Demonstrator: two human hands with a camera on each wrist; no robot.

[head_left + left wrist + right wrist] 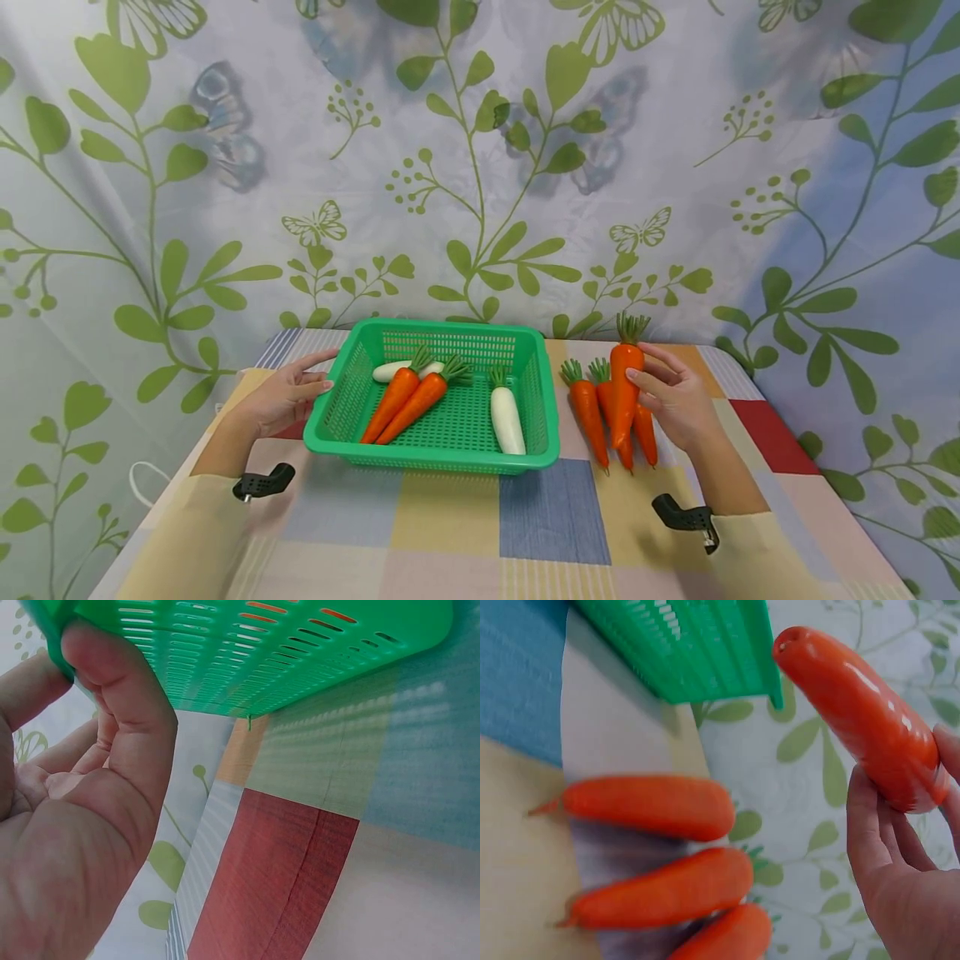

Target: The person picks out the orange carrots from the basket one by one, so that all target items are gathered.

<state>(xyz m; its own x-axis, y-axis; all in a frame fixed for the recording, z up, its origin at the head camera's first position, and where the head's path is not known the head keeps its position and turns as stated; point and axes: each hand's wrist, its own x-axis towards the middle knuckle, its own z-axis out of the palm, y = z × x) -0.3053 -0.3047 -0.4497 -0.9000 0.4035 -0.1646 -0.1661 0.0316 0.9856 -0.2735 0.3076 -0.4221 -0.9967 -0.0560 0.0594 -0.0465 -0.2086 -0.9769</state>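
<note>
My right hand [678,398] pinches an orange carrot [624,379] between thumb and fingers, its green stalks up and its tip down. In the right wrist view this carrot [862,712] is raised above three other carrots [660,889] lying on the cloth. My left hand [283,396] grips the left rim of a green plastic basket [431,458], thumb and fingers at the edge in the left wrist view. Inside the basket lie two carrots [412,407] on the left, a white radish [507,419] on the right, and another white radish [386,372] partly hidden behind the carrots.
A patchwork-pattern cloth [450,525] covers the table. Behind it hangs a curtain [375,183] printed with green leaves and butterflies. A white cable [142,479] loops beside the table's left edge. Black camera mounts [264,483] sit on both wrists.
</note>
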